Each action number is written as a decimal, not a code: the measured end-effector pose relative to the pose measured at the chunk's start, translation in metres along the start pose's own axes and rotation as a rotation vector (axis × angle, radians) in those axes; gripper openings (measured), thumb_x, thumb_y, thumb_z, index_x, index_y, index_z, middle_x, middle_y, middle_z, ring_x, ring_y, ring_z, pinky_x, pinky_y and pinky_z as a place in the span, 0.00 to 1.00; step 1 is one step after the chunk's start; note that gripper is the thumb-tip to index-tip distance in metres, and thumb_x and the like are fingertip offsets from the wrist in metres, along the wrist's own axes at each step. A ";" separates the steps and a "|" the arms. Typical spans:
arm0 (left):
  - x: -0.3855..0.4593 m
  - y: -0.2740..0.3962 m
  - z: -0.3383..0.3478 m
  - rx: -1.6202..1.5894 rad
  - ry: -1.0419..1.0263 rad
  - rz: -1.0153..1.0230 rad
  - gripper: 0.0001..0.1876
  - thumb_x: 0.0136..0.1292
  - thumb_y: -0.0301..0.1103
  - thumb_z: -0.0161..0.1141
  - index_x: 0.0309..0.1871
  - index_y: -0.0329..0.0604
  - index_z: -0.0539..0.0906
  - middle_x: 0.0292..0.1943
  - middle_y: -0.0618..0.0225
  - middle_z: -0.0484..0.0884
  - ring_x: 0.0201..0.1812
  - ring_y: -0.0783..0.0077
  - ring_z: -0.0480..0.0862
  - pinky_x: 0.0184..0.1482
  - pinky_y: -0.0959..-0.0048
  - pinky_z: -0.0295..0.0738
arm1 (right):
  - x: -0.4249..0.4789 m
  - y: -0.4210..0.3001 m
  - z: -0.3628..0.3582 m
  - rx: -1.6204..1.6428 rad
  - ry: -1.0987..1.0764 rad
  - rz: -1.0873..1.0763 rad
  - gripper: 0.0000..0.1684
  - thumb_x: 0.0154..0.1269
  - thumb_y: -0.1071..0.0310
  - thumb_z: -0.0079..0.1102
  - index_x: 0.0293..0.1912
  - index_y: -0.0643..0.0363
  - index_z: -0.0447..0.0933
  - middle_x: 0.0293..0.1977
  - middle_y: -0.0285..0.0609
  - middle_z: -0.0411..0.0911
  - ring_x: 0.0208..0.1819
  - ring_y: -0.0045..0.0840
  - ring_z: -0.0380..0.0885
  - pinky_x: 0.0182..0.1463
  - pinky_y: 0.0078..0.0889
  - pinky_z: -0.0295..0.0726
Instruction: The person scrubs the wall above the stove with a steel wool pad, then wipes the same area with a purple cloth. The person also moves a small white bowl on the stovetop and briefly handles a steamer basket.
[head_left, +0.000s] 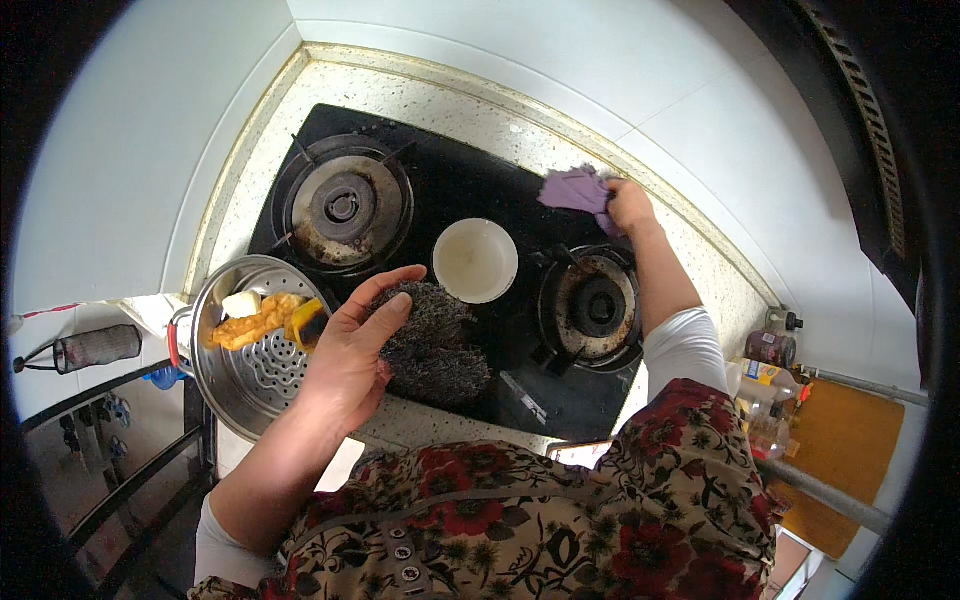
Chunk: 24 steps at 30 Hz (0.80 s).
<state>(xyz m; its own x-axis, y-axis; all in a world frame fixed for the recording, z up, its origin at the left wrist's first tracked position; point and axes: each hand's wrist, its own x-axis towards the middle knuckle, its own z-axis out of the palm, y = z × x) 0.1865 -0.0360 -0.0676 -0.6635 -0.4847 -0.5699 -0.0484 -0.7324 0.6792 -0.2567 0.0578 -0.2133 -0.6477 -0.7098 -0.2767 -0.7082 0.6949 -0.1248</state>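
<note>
My left hand (356, 345) grips a dark grey, shaggy clump (435, 349) that looks like a scouring pad, held above the front of the black glass gas hob (465, 187). At the hob's back right edge, my right hand (628, 204) is closed on a crumpled purple cloth (576, 189), which lies against the glass. Between the two burners stands a white bowl (475, 261) with some pale liquid in it. The left burner (343, 206) and the right burner (600, 306) both have brown stains around their centres.
Left of the hob sits a steel steamer pot (262, 382) holding a fried dough stick (259, 322) and other food. Several bottles (769, 382) stand at the right. Tiled walls border the speckled counter (480, 124). A range hood (862, 135) overhangs on the right.
</note>
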 end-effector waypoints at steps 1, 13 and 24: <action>0.000 0.000 0.002 -0.013 -0.013 -0.009 0.18 0.74 0.31 0.48 0.64 0.40 0.71 0.47 0.60 0.82 0.45 0.68 0.85 0.46 0.68 0.84 | 0.000 0.024 0.003 -0.062 -0.007 0.029 0.26 0.53 0.76 0.54 0.54 0.51 0.80 0.45 0.52 0.82 0.50 0.44 0.79 0.55 0.38 0.77; 0.011 0.003 0.013 -0.191 -0.082 -0.044 0.15 0.72 0.28 0.52 0.61 0.41 0.75 0.47 0.64 0.82 0.46 0.76 0.83 0.48 0.78 0.79 | -0.024 0.046 -0.008 0.005 -0.019 0.263 0.40 0.45 0.53 0.69 0.58 0.60 0.75 0.51 0.55 0.79 0.54 0.42 0.78 0.57 0.38 0.78; 0.013 0.015 0.004 -0.099 0.040 -0.054 0.16 0.72 0.30 0.52 0.61 0.43 0.75 0.44 0.66 0.81 0.38 0.79 0.77 0.40 0.78 0.73 | 0.086 -0.236 -0.003 0.514 0.160 -0.464 0.25 0.46 0.66 0.63 0.50 0.54 0.81 0.40 0.49 0.84 0.42 0.37 0.83 0.48 0.35 0.79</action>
<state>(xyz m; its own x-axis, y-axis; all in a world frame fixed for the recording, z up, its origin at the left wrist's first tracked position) 0.1741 -0.0516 -0.0628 -0.6317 -0.4607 -0.6234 -0.0074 -0.8006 0.5991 -0.1460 -0.1672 -0.2046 -0.3727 -0.9265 0.0521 -0.7241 0.2552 -0.6407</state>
